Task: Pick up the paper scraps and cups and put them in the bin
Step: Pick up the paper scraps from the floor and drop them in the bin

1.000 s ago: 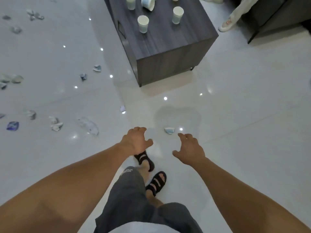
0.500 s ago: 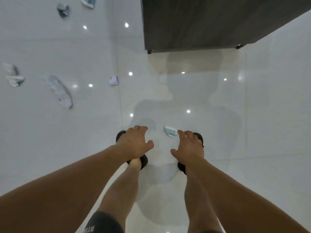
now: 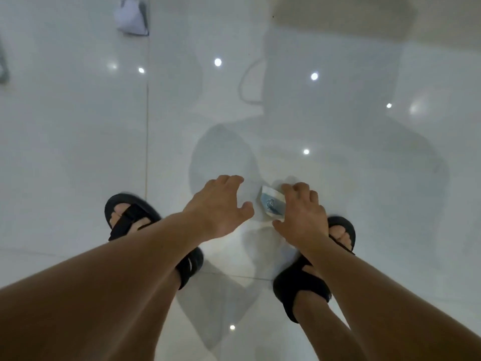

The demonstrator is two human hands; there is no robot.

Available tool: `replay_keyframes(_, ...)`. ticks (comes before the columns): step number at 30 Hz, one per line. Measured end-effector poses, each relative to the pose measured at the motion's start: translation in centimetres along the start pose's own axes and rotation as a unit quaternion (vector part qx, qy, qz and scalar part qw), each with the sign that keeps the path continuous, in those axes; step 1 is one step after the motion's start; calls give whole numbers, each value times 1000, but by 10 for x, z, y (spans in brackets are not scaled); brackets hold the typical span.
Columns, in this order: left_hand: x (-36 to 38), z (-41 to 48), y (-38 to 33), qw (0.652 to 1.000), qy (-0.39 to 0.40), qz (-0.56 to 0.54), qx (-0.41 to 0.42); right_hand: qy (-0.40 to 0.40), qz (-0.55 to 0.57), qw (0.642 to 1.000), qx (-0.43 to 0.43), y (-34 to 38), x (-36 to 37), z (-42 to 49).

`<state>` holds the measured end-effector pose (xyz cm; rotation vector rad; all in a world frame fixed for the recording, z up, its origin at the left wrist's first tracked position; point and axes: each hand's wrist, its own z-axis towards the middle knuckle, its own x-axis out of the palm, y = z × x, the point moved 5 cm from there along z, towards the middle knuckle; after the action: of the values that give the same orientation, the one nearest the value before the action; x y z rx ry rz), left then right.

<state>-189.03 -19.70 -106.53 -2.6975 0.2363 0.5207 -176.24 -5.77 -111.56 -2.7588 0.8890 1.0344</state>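
Note:
A small white and blue paper scrap lies on the glossy white floor between my feet. My right hand reaches down to it, with the fingertips curled over its top right edge and the thumb at its lower corner, pinching it. My left hand hovers just left of the scrap with loosely curled fingers and holds nothing. No cups and no bin are in view.
A larger white scrap lies at the top left, and another piece shows at the left edge. My feet in black sandals stand on either side of the hands. The dark cabinet's reflection shows at the top right.
I have bent much lower, so the floor fills the view and the cabinet has left it. My right hand has moved onto the scrap and closed its fingers and thumb round it.

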Motion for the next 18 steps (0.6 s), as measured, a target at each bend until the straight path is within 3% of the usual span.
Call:
replay_keyframes(7,12,7,12,1000,1,-17,6,-23,105,994,10,12,7,7)
replay_keyframes(10,-6,-11,13,998,-18,-62,8,-54,171,982,-62,48,-26,-9)
replay_keyframes(13,-45,-35,13,982,-42,-182,8,-96,197,964,-147,93,-79,-30)
replay_keyframes(18,-131,-81,28,947,-121,-298,-3,-133,148,958,-206,165,-173,-43)
